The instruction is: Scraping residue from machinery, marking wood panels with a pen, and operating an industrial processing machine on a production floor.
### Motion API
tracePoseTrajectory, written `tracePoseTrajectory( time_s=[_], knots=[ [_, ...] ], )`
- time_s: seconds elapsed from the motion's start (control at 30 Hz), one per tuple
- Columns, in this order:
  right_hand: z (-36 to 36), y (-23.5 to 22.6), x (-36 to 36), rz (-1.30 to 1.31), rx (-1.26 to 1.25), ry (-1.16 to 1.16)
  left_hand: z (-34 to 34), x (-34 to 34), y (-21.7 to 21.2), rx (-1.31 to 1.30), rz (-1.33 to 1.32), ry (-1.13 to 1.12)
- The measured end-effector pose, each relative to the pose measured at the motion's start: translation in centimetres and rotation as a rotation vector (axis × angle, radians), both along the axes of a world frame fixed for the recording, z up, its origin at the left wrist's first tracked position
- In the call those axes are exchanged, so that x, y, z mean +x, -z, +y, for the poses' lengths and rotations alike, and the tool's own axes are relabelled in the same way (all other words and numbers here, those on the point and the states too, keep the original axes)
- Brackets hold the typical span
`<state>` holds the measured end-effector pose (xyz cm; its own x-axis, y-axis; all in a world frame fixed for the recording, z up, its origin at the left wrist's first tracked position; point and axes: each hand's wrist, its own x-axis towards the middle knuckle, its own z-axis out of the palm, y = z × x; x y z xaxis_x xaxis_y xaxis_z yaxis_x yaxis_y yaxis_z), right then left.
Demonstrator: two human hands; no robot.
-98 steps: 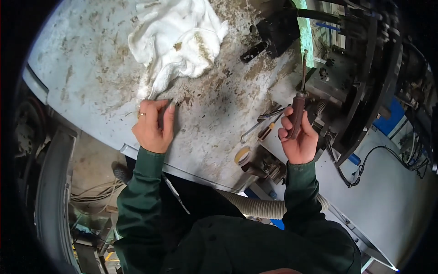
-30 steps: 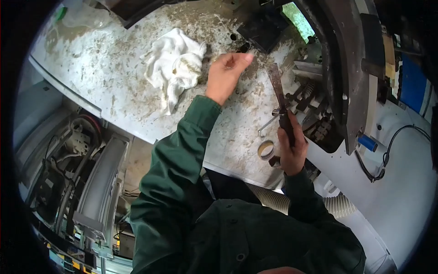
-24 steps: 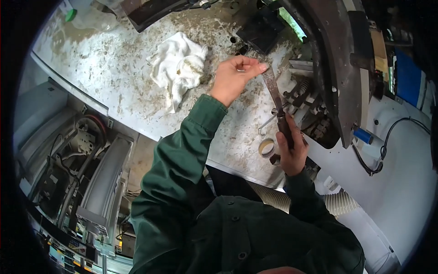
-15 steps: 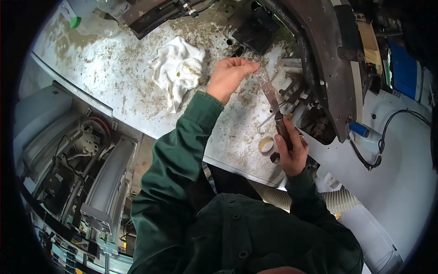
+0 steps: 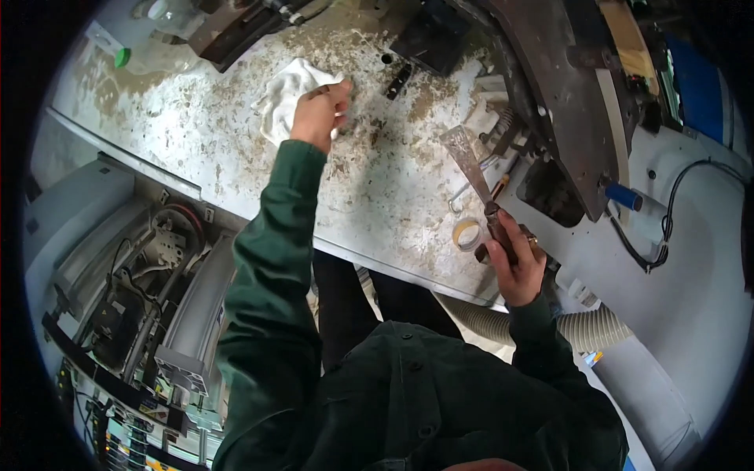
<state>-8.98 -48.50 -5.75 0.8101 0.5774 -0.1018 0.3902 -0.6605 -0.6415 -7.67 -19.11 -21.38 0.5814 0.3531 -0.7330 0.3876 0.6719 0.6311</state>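
My right hand [image 5: 520,263] is closed round the dark handle of a scraper [image 5: 471,166]. Its broad, stained blade points away and to the left over the worktop. Against the right part of a crumpled white cloth [image 5: 279,102] is my left hand [image 5: 318,118], its fingers bent and apart. Part of the cloth is hidden beneath that hand, and no firm grip on it shows. A roll of tape [image 5: 467,235] lies just left of the scraper's handle.
The white worktop [image 5: 236,157] is spotted with brown residue. A large dark metal frame [image 5: 550,102] stands at right, beside a black cable [image 5: 667,212]. A black box-like piece [image 5: 430,38] and a clear bottle [image 5: 169,16] lie at the back. Machinery [image 5: 149,267] fills the left below the worktop edge.
My left hand has left the scraper's blade tip and moved left onto the cloth. My right hand still holds the scraper, slightly lower and further right.
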Motion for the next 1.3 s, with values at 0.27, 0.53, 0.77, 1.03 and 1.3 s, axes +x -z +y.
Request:
tracePoseTrajectory(
  time_s=[0.27,0.53,0.77,1.03,1.3],
  knots=[
    [-2.3,-0.4,-1.4,0.053,-0.077,0.04,-3.8,-1.6,-2.7,0.353,-0.004,0.228],
    [-4.3,1.6,-5.2,0.243,0.017,0.241,-3.8,6.5,-1.0,1.088,0.069,0.479],
    [-7.6,12.3,-5.8,0.385,0.299,0.708,-5.8,11.3,2.5,1.207,-0.214,0.407],
    [-8.4,20.5,0.4,0.05,0.386,0.813,-5.6,11.7,-2.0,0.975,-0.235,0.495],
    [-8.0,22.1,2.0,0.028,0.236,0.987,-6.1,5.0,-4.5,1.049,-0.158,0.596]
  ],
)
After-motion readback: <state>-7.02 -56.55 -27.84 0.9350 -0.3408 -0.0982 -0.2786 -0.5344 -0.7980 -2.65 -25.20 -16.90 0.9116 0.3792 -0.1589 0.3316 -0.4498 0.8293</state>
